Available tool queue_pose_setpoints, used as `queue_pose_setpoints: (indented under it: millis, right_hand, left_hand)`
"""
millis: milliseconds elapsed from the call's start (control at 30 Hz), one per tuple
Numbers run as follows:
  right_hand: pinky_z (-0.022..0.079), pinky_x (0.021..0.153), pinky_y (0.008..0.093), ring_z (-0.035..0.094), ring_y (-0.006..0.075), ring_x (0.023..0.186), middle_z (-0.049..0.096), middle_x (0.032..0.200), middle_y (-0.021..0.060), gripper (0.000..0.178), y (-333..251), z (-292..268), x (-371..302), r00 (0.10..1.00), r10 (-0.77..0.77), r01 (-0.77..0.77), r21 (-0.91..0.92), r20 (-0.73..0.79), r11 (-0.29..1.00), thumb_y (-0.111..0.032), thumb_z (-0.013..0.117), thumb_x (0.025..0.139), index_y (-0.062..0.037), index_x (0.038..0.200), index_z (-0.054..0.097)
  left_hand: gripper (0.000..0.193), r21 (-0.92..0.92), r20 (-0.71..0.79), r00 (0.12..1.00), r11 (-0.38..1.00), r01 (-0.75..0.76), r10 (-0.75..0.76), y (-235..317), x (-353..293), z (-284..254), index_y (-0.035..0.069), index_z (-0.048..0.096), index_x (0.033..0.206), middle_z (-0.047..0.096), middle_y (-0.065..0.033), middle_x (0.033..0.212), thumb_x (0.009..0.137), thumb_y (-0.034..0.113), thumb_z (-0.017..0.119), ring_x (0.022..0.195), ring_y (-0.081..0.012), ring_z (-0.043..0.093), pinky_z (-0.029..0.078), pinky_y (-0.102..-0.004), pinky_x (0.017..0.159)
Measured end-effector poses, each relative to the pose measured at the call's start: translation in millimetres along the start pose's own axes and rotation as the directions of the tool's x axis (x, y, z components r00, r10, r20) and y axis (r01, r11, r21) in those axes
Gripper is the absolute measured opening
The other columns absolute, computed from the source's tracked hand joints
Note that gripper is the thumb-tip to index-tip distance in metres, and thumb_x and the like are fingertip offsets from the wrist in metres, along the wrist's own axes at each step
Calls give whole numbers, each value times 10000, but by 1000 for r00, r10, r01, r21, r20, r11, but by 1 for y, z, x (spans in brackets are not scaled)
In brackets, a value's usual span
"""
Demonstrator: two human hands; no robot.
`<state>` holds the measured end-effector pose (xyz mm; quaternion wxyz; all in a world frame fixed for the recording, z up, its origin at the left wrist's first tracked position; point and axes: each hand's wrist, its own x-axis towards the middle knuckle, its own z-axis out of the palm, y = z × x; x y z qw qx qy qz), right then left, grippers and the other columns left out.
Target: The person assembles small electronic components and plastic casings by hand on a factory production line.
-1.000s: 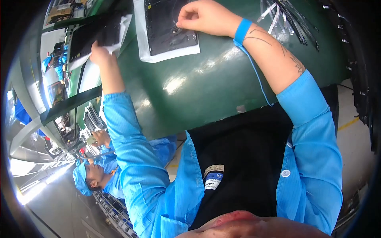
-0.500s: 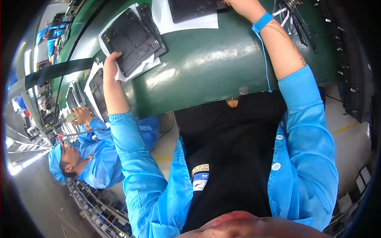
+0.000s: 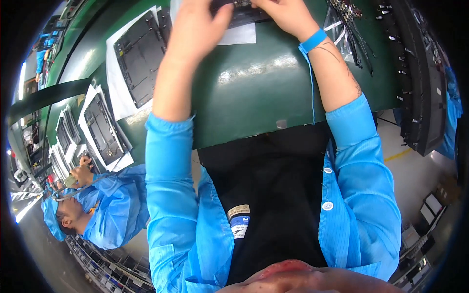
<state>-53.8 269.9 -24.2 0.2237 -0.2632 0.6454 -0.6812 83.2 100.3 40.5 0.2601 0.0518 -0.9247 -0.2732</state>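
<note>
A black plastic laptop cover or panel [image 3: 250,17] lies at the top edge of the view, on a white sheet [image 3: 242,36], partly cut off. My left hand [image 3: 199,30] reaches over its left side, thumb held apart. Its other fingers run out of the picture. My right hand [image 3: 286,15] is at the panel's upper right, fingers bent together; what is between them cannot be made out. Left of my left forearm, another black panel [image 3: 139,61] rests on white paper [image 3: 115,83], with no hand on it.
Thin black cables with connectors [image 3: 351,34] lie right on the green bench [image 3: 234,102]. A blue cord hangs from my right wristband [image 3: 312,41]. Dark equipment [image 3: 420,93] stands at far right. A co-worker [image 3: 110,207] sits left, beside more panels on paper [image 3: 100,129].
My left hand has let go of the left panel and its paper and moved up and right to the other panel. My right hand has shifted further over that panel.
</note>
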Motion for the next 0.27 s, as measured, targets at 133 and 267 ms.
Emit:
queue_pose_setpoints:
  millis: [133, 267]
  right_hand:
    - [548, 810, 268, 669, 122, 873, 715, 941, 51, 113, -8, 2, -2, 999, 15, -15, 1, 47, 1000, -108, 648, 1016, 0, 1025, 681]
    - [551, 828, 269, 673, 124, 892, 720, 964, 66, 132, -19, 0, -5, 996, 60, -53, -102, 62, 993, -114, 651, 1016, 4, 1062, 686]
  left_hand:
    - [205, -176, 64, 984, 969, 176, -167, 18, 13, 36, 23, 680, 1108, 721, -214, 1043, 958, 158, 648, 1028, -369, 697, 539, -424, 901]
    - [168, -305, 111, 952, 902, 305, -284, 21, 9, 45, 18, 670, 1093, 718, -192, 991, 991, 141, 620, 917, -322, 715, 548, -378, 849]
